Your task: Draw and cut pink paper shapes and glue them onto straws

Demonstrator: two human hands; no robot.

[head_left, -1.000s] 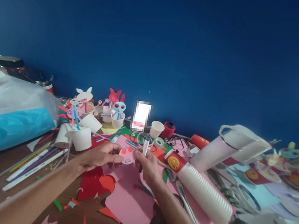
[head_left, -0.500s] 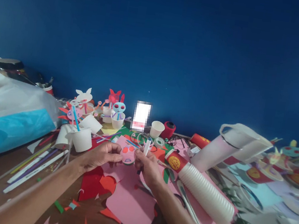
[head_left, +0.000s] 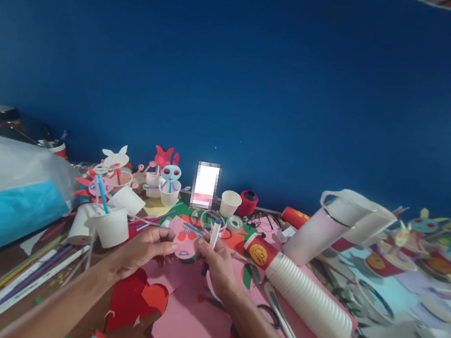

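A pink paper face with orange-red eyes, drawn blue lashes and a blue mouth is held up between my two hands. My left hand is closed in a pinch at its left edge. My right hand is closed around a white marker with a blue end pointing up, its fingertips against the face's right edge. Below the hands lie large pink paper and red paper, with an orange cut-out on the red sheet.
Paper cups and paper-animal cups stand at the back left, near a plastic bag. Markers lie in front. To the right are a long cup stack, scissors and a pitcher. A blue wall rises behind.
The camera view has shifted, so the table things sit lower and slightly left. Both hands keep their hold on the pink face and the marker.
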